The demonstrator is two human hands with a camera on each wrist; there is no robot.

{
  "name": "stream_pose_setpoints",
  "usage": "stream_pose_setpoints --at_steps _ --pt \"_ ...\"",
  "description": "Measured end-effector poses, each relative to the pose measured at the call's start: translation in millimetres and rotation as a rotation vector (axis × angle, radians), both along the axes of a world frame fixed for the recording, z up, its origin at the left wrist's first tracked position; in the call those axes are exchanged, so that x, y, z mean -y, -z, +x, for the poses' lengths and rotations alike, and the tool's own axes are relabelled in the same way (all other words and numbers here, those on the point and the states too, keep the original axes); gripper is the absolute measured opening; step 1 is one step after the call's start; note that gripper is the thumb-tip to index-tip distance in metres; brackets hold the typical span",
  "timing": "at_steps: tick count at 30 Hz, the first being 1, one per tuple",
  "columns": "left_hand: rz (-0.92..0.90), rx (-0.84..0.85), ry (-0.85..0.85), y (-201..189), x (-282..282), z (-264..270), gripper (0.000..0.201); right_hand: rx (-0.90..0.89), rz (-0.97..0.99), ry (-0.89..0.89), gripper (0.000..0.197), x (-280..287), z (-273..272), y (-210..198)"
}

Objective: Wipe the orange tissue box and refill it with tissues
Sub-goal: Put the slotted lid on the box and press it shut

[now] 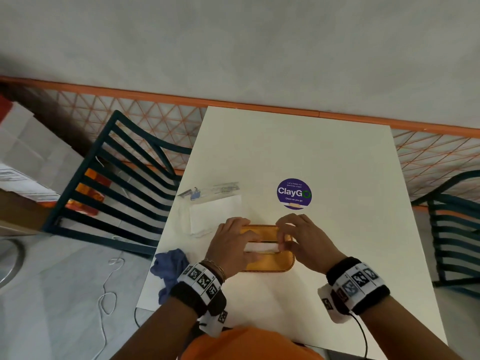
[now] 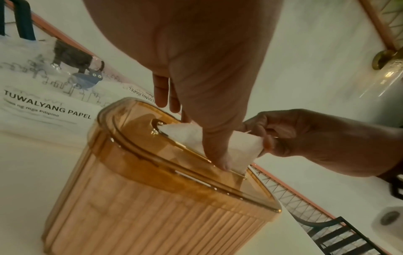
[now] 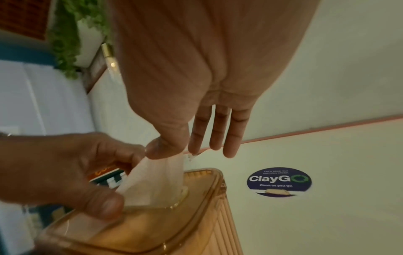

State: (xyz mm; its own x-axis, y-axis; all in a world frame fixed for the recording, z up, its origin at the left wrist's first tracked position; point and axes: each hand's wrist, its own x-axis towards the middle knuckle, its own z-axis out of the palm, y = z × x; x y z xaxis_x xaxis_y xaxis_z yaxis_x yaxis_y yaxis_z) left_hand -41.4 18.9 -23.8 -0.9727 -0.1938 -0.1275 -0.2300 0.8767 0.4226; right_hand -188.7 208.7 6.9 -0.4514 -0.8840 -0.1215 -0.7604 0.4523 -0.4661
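The orange see-through tissue box stands on the white table with its lid on. A white tissue sticks up through the lid's slot. My left hand holds the tissue's left end, its thumb pressed against the tissue at the slot. My right hand pinches the right end between thumb and forefinger, the other fingers straight. The ribbed box wall shows a stack of tissues inside.
A clear plastic pack of tissues lies just beyond the box on the left. A blue cloth hangs at the table's left edge. A round purple sticker is on the tabletop. Dark slatted chairs stand left and right.
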Motion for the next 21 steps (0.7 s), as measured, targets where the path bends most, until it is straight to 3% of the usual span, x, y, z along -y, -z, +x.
stream_pose_setpoints --at_steps 7,10,13,15,18,21 --pt "-0.01 0.049 -0.011 -6.6 19.1 -0.8 0.038 0.117 -0.011 0.118 0.018 -12.0 -10.1 1.3" --pt "-0.005 0.058 0.002 -12.2 25.1 -1.9 0.04 0.127 0.048 0.067 0.039 -1.7 -2.0 0.1" --pt "-0.028 0.106 0.028 -22.7 29.9 -4.1 0.038 0.046 0.073 0.068 0.021 11.3 1.5 -2.3" --pt "-0.015 0.139 -0.036 -30.3 37.3 -0.8 0.03 0.056 0.064 0.121 0.016 13.6 -0.8 -5.6" --pt "0.155 0.097 -0.205 -36.0 48.5 9.5 0.019 0.106 0.053 0.153 0.017 10.1 -5.0 -8.9" --pt "0.311 0.05 -0.354 -37.5 49.6 21.8 0.023 0.236 0.004 0.28 0.026 -0.2 -9.6 -7.5"
